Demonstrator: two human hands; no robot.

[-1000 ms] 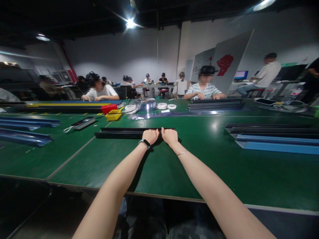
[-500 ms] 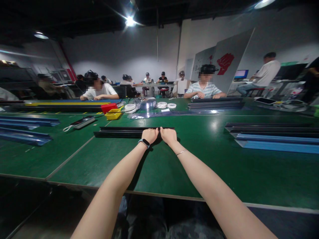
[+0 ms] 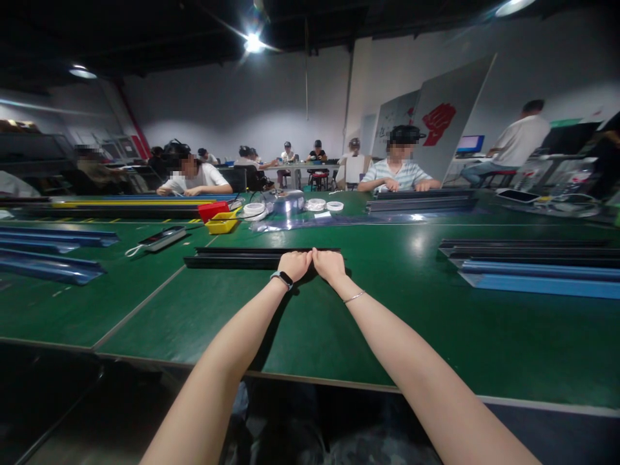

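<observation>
A long black channel-shaped profile [image 3: 232,258] lies crosswise on the green table in front of me. My left hand [image 3: 294,266], with a watch on its wrist, is closed on the profile right of its middle. Close beside it, my right hand [image 3: 329,265] is closed on the profile near its right end, a thin bracelet at the wrist. Both thumbs meet side by side on top. My fingertips are hidden behind the hands, and so is the part of the profile beneath them.
Black and blue profiles [image 3: 537,281] lie at the right, and blue profiles [image 3: 53,266] at the left. Behind are a dark handheld device [image 3: 162,239], a red bin [image 3: 213,210], a yellow bin [image 3: 223,223] and tape rolls [image 3: 316,205]. A co-worker [image 3: 400,168] sits across the table.
My left hand has shifted slightly right along the profile, closing the small gap to my right hand. The right hand stays in place on the profile.
</observation>
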